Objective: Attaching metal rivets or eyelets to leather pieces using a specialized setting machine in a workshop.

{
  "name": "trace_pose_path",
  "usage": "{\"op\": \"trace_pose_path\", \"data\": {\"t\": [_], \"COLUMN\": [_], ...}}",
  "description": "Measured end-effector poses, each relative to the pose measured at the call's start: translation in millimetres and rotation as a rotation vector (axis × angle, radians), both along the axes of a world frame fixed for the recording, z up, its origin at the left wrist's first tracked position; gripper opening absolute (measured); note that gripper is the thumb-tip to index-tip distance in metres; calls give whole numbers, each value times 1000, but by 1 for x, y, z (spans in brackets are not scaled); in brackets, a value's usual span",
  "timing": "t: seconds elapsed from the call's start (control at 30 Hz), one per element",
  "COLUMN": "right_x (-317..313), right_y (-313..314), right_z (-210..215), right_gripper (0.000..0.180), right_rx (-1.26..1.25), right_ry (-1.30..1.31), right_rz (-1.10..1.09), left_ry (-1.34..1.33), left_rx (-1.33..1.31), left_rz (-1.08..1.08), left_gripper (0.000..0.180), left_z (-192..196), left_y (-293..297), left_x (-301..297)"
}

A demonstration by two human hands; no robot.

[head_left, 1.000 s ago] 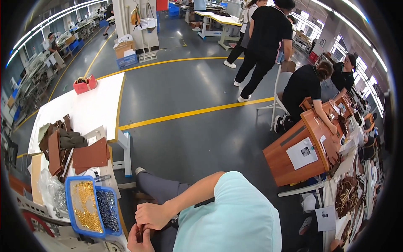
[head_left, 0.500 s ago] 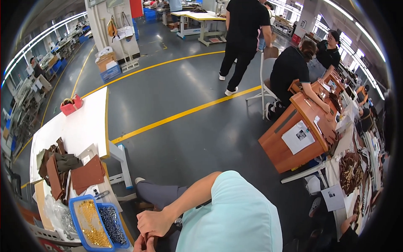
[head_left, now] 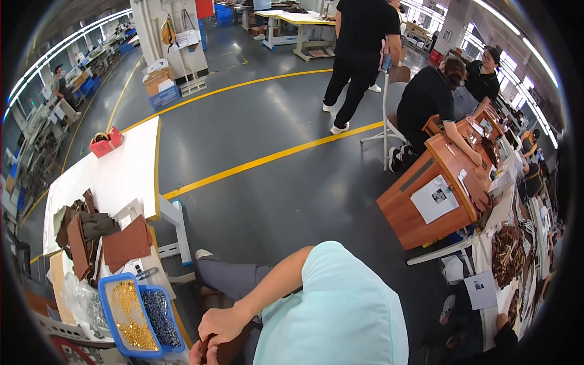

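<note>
At the lower edge, my right hand [head_left: 224, 323] is closed, its fingers bent down onto a brown leather-like piece [head_left: 230, 351]. Just below it, my left hand [head_left: 204, 354] pinches the same piece and is partly cut off by the frame. The fingertips of the two hands meet closely, and whatever small part lies between them is hidden. To the left of my hands stand two blue trays on the table: one holds gold-coloured small metal pieces [head_left: 135, 325], the other dark silvery ones [head_left: 161, 319].
Brown panels [head_left: 126, 244] and dark fabric pieces lie on the white table [head_left: 131, 164], with a red tape dispenser [head_left: 106, 142] farther back. To the right, co-workers sit at a brown wooden bench [head_left: 420, 201]; another person [head_left: 365, 55] stands beyond the yellow floor line.
The view has shifted slightly. Both hands stay together on the brown piece, with only a small change in my fingers. A distant person at the far left shows more fully.
</note>
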State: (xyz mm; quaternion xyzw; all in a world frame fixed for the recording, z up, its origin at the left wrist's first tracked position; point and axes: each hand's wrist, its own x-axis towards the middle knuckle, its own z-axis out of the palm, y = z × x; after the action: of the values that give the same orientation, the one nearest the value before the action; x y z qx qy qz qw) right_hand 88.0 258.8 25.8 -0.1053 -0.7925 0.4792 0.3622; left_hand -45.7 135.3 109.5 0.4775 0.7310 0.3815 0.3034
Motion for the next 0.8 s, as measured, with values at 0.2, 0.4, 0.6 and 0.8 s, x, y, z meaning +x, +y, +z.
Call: {"op": "trace_pose_path", "data": {"t": [0.2,0.4,0.6,0.8], "right_x": [-1,-10,-33,-37], "right_y": [9,6,-10,-25], "right_z": [18,29,16,-12], "right_gripper": [25,21,17,17], "right_rx": [89,165,212,141], "right_ry": [-176,-297,-26,100], "right_rz": [247,427,481,566], "left_ry": [-55,81,296,278], "left_rx": [-45,-25,-355,-327], "left_rz": [-4,-76,72,183], "left_gripper": [36,35,27,32], "left_z": [-21,-5,28,26], "left_y": [-20,-30,-32,-47], "left_x": [-16,-6,14,29]}}
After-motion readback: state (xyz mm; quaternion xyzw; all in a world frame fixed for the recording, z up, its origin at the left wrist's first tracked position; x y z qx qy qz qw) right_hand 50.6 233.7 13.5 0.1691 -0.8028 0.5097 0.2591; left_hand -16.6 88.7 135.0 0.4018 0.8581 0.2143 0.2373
